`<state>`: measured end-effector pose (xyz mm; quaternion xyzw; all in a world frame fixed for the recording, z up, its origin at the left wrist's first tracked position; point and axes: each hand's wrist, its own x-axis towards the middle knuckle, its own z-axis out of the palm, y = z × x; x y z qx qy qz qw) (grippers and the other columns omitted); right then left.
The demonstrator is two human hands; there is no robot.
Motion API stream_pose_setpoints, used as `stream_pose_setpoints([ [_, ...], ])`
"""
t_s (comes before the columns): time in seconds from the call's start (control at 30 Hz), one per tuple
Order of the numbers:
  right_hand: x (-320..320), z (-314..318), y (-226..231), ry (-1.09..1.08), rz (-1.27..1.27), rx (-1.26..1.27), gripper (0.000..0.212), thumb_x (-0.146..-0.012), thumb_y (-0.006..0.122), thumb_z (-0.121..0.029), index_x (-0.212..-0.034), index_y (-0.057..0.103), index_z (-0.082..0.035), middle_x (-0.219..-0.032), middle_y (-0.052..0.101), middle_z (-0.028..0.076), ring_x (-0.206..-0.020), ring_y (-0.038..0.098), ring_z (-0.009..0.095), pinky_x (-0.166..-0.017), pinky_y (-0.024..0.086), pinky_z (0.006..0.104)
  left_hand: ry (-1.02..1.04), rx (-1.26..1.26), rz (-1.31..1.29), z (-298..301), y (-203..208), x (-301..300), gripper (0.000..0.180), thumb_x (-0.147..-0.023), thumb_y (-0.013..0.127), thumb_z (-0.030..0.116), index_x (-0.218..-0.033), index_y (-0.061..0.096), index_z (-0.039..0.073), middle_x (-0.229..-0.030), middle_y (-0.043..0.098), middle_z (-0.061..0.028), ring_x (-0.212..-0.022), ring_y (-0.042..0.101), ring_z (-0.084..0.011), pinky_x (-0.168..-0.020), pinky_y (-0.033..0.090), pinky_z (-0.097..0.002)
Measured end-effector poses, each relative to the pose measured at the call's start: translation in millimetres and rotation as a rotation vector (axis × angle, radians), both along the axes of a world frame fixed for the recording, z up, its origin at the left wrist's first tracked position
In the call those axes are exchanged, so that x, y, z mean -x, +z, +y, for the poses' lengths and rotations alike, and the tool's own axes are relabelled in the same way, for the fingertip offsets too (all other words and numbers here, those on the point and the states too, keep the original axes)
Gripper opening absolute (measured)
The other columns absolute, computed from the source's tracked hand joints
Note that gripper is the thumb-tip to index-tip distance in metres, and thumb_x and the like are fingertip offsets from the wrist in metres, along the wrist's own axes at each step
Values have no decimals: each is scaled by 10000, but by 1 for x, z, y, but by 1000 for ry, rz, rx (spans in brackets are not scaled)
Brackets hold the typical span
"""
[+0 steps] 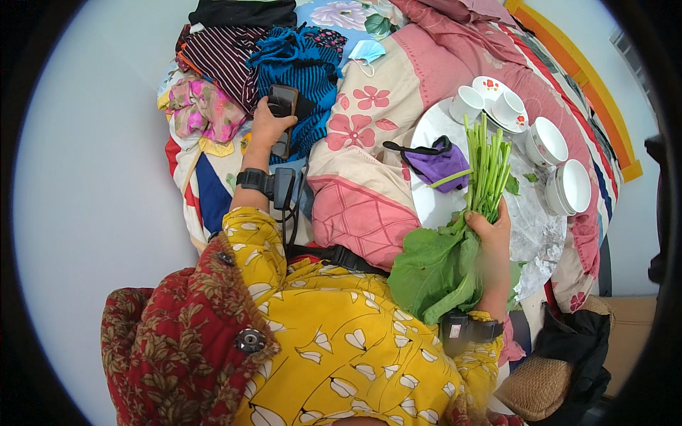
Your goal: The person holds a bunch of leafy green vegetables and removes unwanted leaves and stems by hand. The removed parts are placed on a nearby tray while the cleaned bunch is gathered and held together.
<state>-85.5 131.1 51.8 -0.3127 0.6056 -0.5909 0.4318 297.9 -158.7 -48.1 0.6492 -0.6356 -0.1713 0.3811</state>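
Green leafy bunch (444, 259), stalks (487, 169) lengthwise forward, tight in right hand (493, 231), left hand (270, 128) around phone (283, 98)

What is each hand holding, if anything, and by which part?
Right hand: a bunch of leafy greens, gripped where stems meet leaves. Left hand: over the middle of a dark phone-like object; whether it is gripped cannot be told.

Passage is free above the quilt (376, 162), while bowls (545, 142) stand right of the greens (447, 255).
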Motion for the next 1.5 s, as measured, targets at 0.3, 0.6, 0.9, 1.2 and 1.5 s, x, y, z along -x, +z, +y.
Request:
stream_pose_setpoints([
  [0.3,1,2,0,4,-12,-6,536,-703,682,-64,-1210,515,-11,-977,603,46,-808,586,137,-733,488,272,-36,-84,-77,19,57,18,950,-549,786,329,-1318,402,-76,-1233,538,-275,-1167,523,-370,-983,428,-401],
  [0.6,17,12,7,-163,125,53,564,-705,696,-73,-1229,501,-6,-981,606,72,-824,591,160,-749,489,289,-1524,-636,1041,94,163,205,287,-882,600,215,-981,645,-51,-940,684,-176,-841,692,-251,-784,556,-328],
  [0.9,19,33,26,-263,126,142,552,-734,661,-47,-1253,476,-5,-1014,585,75,-848,589,168,-744,487,283,-1521,-903,624,154,115,315,364,-807,727,274,-1037,641,4,-975,669,-78,-893,628,-135,-792,505,-266],
  [1.2,0,19,14,-181,222,79,545,-728,644,-7,-1249,482,-20,-1010,571,44,-855,555,124,-741,466,255,-1490,-894,1051,173,101,311,535,-747,791,176,-1200,556,13,-1098,634,-67,-982,591,-152,-895,460,-289],
  [1.5,9,21,9,-207,125,52,554,-718,682,-80,-1238,502,-18,-986,592,47,-834,565,139,-764,470,277,-946,-407,648,80,112,148,451,-779,705,125,-1170,561,-48,-1092,652,-156,-1008,620,-182,-858,492,-282],
])
